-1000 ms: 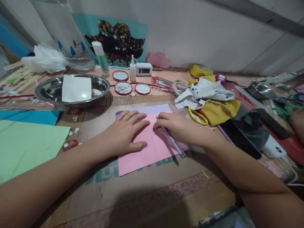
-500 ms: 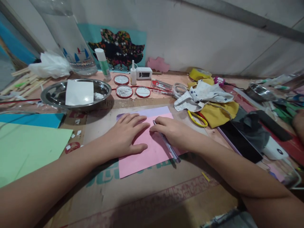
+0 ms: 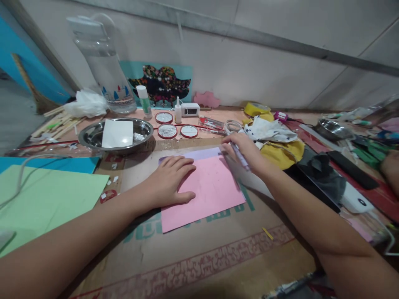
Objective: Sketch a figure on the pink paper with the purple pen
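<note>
My left hand (image 3: 173,180) lies flat with spread fingers on a pink sheet of paper (image 3: 215,182). A lilac sheet (image 3: 205,154) shows from under the pink one along its far edge. My right hand (image 3: 246,153) is closed around a pale purple pen (image 3: 239,155). That hand is just past the pink sheet's right side, close to a white cloth with dark stars (image 3: 269,129) and a yellow cloth (image 3: 285,153). Faint small marks show on the pink paper, too small to make out. The pen's tip is hidden by my fingers.
A steel bowl (image 3: 85,139) holding a white card (image 3: 117,133) stands at the back left, near a water bottle (image 3: 114,77). Green paper (image 3: 52,203) lies on the left. Behind are a glue stick (image 3: 144,101) and small red-rimmed dishes (image 3: 188,131). A phone-like black slab (image 3: 352,169) lies right.
My right hand has lifted away from the middle of the pink sheet, moving right and farther back with the pen. My left hand stays on the paper. The head view has tilted up.
</note>
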Demonstrator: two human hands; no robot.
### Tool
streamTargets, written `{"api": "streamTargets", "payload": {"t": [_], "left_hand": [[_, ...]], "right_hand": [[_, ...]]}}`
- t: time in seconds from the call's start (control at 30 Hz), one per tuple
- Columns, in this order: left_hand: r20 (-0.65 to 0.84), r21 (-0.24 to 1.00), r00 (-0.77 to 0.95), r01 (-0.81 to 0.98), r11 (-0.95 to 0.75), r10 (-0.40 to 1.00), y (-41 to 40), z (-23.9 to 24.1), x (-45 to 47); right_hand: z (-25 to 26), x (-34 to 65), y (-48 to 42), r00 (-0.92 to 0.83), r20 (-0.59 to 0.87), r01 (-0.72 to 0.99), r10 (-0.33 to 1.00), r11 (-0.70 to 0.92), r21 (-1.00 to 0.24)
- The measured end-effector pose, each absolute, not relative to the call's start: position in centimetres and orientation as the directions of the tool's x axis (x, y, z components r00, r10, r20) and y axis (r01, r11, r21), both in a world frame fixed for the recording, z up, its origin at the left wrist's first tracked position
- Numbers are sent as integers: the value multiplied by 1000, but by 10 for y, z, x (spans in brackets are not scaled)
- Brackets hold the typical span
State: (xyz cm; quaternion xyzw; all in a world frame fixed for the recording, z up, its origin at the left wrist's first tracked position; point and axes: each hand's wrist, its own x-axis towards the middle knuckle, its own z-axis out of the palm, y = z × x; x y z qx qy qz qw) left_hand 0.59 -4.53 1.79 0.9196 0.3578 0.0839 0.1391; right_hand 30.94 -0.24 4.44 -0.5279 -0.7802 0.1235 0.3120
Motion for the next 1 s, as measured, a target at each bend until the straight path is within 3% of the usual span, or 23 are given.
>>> {"api": "streamTargets", "payload": {"t": [0.07, 0.13, 0.2, 0.23, 0.3, 0.37, 0.43, 0.6, 0.8, 1.0], "left_hand": [[64, 330, 710, 648, -686, 702, -45, 17, 6], [83, 333, 703, 648, -685, 706, -45, 16, 6], [108, 327, 708, 638, -697, 698, -45, 14, 5], [117, 324, 709, 634, -702, 695, -45, 14, 5], [121, 322, 708, 635, -702, 696, -44, 13, 5], [115, 322, 710, 635, -702, 695, -44, 12, 5], [121, 319, 712, 632, -706, 692, -43, 12, 4], [186, 293, 657, 672, -680, 730, -43, 11, 4], [171, 237, 599, 746, -623, 782, -47, 13, 5], [189, 307, 605, 712, -632, 774, -38, 11, 2]], "right_hand": [[47, 296, -16, -233, 250, 512, 940, 338, -790], [45, 277, -34, -393, -28, 147, 919, 33, -989], [38, 259, -50, -550, -238, -3, 800, -287, -958], [32, 253, -55, -558, -261, -34, 788, -336, -941], [23, 248, -58, -359, -114, -125, 927, -169, -978], [18, 252, -58, -207, 39, -106, 978, 17, -994], [18, 258, -58, -210, 97, -24, 973, 95, -995], [26, 258, -64, -280, 64, 179, 958, 117, -977], [21, 249, -65, -263, 40, 250, 964, 108, -962], [15, 250, -65, -262, 40, 333, 964, 130, -934]]}}
